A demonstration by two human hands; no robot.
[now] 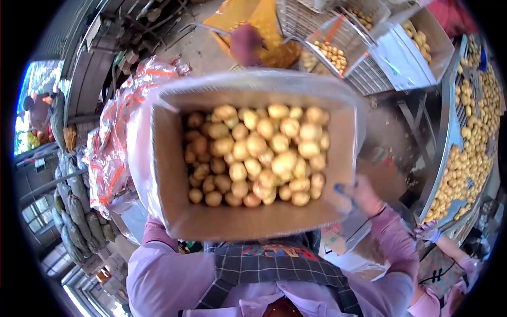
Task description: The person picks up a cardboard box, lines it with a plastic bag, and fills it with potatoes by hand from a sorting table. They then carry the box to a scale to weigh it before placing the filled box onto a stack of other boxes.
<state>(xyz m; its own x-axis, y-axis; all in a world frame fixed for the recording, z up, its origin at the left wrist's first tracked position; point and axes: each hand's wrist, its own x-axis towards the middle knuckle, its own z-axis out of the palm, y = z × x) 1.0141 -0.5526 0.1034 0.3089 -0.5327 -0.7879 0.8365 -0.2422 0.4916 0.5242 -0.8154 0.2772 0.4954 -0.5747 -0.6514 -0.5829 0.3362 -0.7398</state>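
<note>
A cardboard box (245, 224) lined with clear plastic (140, 153) is held up in front of my chest. Many small yellow potatoes (256, 145) lie inside it, several deep in shade at the left. My right hand (362, 195) grips the box by its right wall near the lower corner, with a blue-tipped digit at the rim. On the other side my left sleeve (161, 232) runs up behind the lower left corner of the box. My left hand itself is hidden there, so its fingers cannot be seen.
A sorting table (441, 150) covered in potatoes runs along the right, where another person's gloved hand (428, 231) rests near its edge. Crates (296, 24) and a white carton (401, 58) stand ahead. Orange-striped plastic bags (113, 142) are piled left; filled sacks (76, 211) lie farther left.
</note>
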